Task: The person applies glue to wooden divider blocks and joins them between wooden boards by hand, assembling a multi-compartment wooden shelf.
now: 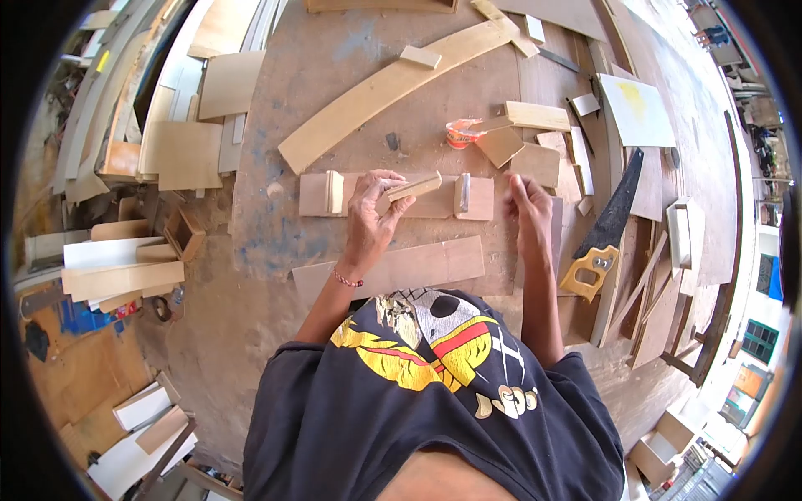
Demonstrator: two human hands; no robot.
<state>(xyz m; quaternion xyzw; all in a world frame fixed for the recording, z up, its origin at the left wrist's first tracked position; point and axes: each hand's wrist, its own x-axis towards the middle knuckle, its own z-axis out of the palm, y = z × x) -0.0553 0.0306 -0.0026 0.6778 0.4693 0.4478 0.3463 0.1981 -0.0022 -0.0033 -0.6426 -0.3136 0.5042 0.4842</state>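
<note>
My left hand (373,215) grips a small wooden strip (420,186) between thumb and fingers, tilted above a flat wooden board (316,185). Two short wooden blocks stand across that board, one block (334,194) near its left end and another block (462,194) near its right end. Off the board's right end, my right hand (529,209) is closed, thumb against fingers; whatever it pinches, if anything, is hidden. A red-orange plastic cup (462,135) stands just beyond the board. Nearer my body lies a second flat board (401,265).
A curved wooden piece (376,96) with a small block (420,57) on it lies at the back. Wood offcuts (536,115) are at the back right, and a handsaw (608,225) with a yellow handle lies to the right. Stacked panels (190,154) stand left.
</note>
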